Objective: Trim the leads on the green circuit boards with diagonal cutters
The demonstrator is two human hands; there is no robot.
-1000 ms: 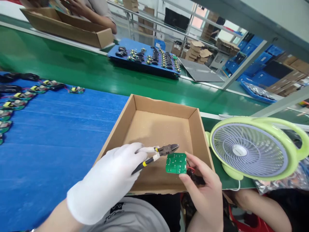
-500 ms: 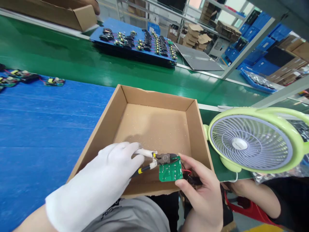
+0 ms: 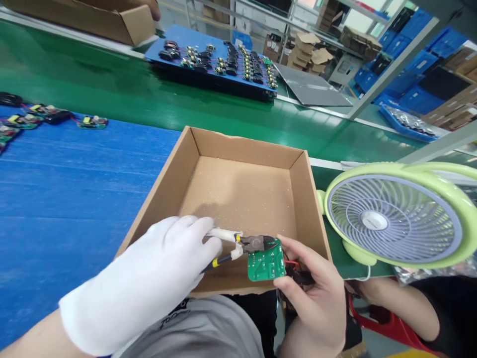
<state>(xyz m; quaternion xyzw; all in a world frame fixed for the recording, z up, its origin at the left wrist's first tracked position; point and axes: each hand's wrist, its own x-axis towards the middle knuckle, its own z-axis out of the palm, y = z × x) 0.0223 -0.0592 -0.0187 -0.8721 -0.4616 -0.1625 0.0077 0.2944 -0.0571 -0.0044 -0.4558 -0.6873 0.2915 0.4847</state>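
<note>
My left hand, in a white glove, grips a pair of side cutters whose handles are wrapped in white with yellow and black bands. The cutter jaws lie over the top edge of a green circuit board. My bare right hand pinches that board by its right side, between thumb and fingers, solder side up. A red wire and a black part show beside the board, partly hidden by my right hand. Both hands are above the near end of an open cardboard box, with tiny bits scattered on its floor.
A green fan stands right of the box. Wired circuit boards lie on the blue mat at left. Across the green belt, a blue board carries more. Another person's arm is at lower right.
The view has shifted slightly. The cutter jaws have moved a little along the board's top edge toward the right. Both hands keep their holds.
</note>
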